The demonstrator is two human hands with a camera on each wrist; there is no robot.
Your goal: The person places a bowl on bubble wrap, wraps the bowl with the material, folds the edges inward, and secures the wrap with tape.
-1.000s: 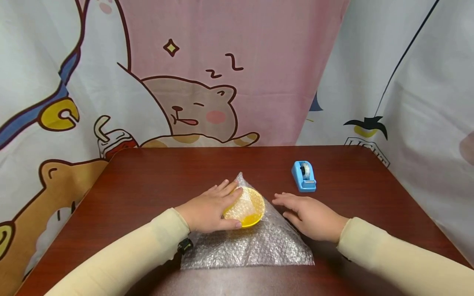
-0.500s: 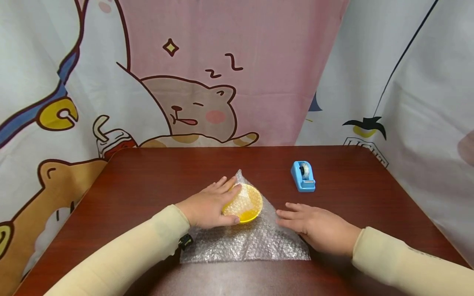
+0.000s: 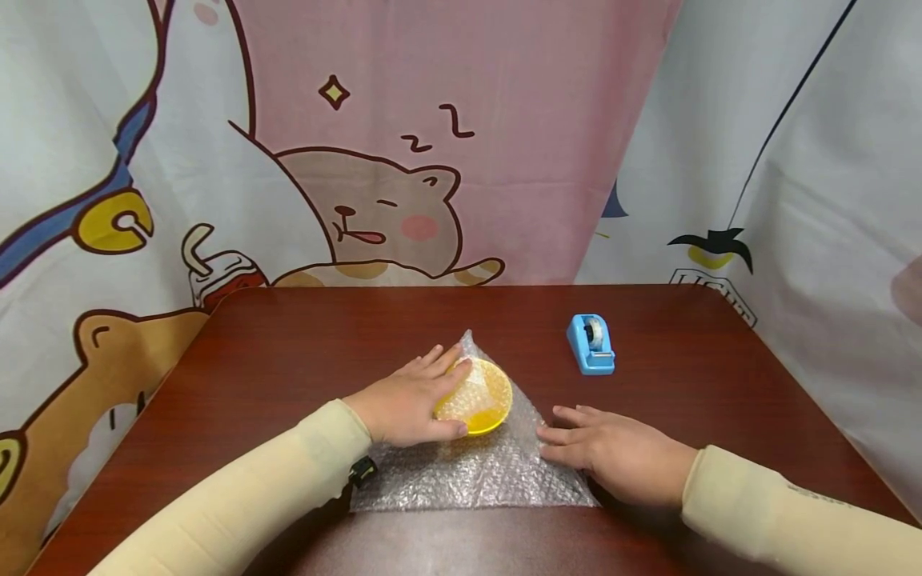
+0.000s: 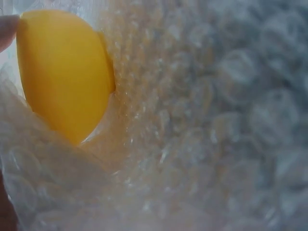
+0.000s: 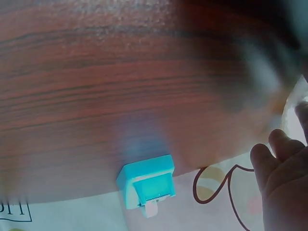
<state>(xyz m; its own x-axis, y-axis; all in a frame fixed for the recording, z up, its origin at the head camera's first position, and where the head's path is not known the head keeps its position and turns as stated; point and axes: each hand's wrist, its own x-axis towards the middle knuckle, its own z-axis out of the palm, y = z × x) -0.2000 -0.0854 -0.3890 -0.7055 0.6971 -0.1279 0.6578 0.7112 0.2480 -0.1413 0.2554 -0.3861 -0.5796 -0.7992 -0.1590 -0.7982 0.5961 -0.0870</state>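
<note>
A yellow bowl (image 3: 491,404) sits on a sheet of bubble wrap (image 3: 475,480), and part of the wrap is folded over its top. My left hand (image 3: 410,404) lies with spread fingers across the bowl's left side, pressing the wrap onto it. The left wrist view shows the smooth side of the bowl (image 4: 65,72) between layers of wrap (image 4: 207,120). At the sheet's right edge is my right hand (image 3: 619,452), palm down with fingers extended. Its fingertips overlap that edge; whether they press it cannot be made out.
A blue tape dispenser (image 3: 591,346) with a roll of clear tape stands farther back on the right. Everything rests on a dark reddish-brown wooden table (image 3: 324,328). Behind the table hangs a printed cartoon curtain (image 3: 540,144).
My right hand has drawn back toward me, down along the wrap's right edge, its fingers straightening. The left hand stays on the bowl, which has shifted slightly away.
</note>
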